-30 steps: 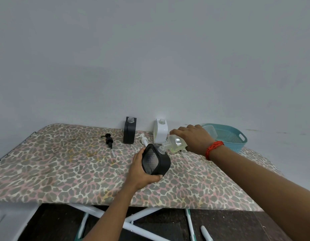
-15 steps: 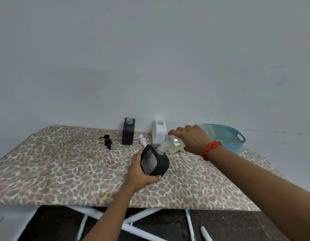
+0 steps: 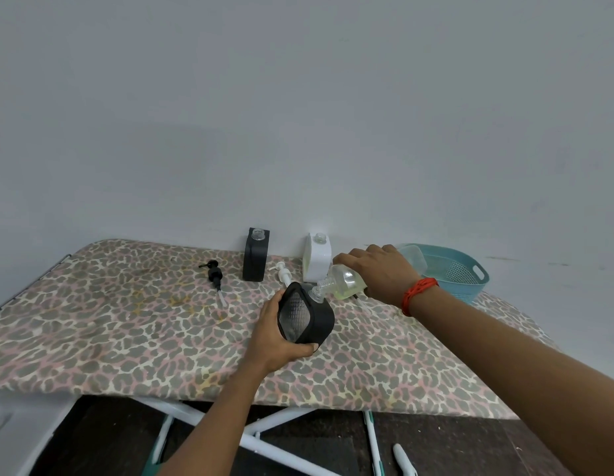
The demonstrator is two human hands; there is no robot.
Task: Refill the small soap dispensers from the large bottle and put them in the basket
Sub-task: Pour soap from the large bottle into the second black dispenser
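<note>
A black soap dispenser [image 3: 305, 317] is gripped, tilted, in the curled fingers of the left hand [image 3: 276, 338] above the leopard-print table [image 3: 127, 321], while a clear bottle [image 3: 343, 281] of yellowish liquid is clasped in the right hand [image 3: 377, 269], neck tipped to the dispenser's mouth.

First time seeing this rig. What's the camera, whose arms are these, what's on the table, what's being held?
No robot here: a person works with bare hands, and the one picture comes from a wide-angle camera on their head, looking forward and down. The left hand grips a tilted black dispenser. The right hand holds a clear bottle of yellowish liquid, tipped with its neck at the dispenser's opening. Whether liquid is flowing cannot be told. On the leopard-print table stand a second black dispenser and a white dispenser, both without pumps. A black pump and a white pump lie beside them. A teal basket sits at the far right.
</note>
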